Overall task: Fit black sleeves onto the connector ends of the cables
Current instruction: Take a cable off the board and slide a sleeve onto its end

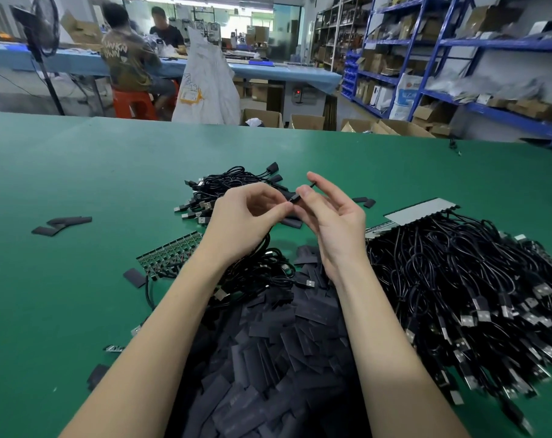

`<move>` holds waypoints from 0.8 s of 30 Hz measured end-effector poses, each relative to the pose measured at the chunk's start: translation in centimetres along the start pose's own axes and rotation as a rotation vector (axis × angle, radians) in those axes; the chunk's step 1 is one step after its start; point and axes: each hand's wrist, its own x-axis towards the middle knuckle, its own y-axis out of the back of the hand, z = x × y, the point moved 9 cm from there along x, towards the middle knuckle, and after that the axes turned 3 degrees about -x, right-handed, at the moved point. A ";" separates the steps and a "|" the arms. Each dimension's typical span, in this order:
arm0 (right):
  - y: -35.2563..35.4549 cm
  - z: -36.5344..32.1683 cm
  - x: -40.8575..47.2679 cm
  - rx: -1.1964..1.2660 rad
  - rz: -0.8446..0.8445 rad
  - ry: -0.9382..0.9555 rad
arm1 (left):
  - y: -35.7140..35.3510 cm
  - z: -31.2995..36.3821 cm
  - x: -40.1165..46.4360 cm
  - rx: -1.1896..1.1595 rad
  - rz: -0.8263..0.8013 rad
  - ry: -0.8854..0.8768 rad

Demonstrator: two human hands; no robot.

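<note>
My left hand (248, 218) grips a black cable above the green table, its fingertips pinching the cable's end near the centre of the view. My right hand (330, 218) pinches a small black sleeve (297, 197) at that same end between thumb and forefinger, the other fingers spread. The cable (259, 254) hangs down from my left palm onto the pile below. A heap of flat black sleeves (278, 349) lies between my forearms. A big bundle of black USB cables (477, 289) lies to the right. Cables fitted with sleeves (236, 181) lie behind my hands.
A strip of small green circuit boards (170, 252) lies left of my left wrist. Loose sleeves (61, 224) sit on the table's left side. A grey-white card (423, 210) lies behind the right bundle. Beyond the table are cardboard boxes, blue shelves and two seated people.
</note>
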 end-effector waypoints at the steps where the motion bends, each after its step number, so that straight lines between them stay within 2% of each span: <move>1: 0.4 -0.1 0.0 0.043 0.031 -0.004 | 0.0 -0.4 0.1 0.062 -0.047 0.026; 5: 2.4 -1.3 0.6 0.197 0.110 0.000 | 0.0 -2.2 -0.3 0.257 -0.305 0.159; 7: 3.1 -1.9 0.8 0.254 0.122 0.004 | 0.1 -2.5 -0.4 0.280 -0.351 0.173; 11: 3.4 -2.1 0.8 0.278 0.126 -0.008 | -0.2 -2.6 -0.4 0.215 -0.343 0.159; 14: 3.2 -1.9 0.8 0.316 0.096 -0.040 | -0.5 -2.9 -0.1 0.199 -0.264 0.156; 20: 2.0 -1.9 0.6 0.332 -0.004 -0.088 | -3.3 -3.1 -0.2 -0.043 -0.261 0.161; 24: 2.6 -1.5 0.8 0.332 0.046 -0.080 | -2.3 -3.2 0.1 -0.113 -0.153 0.128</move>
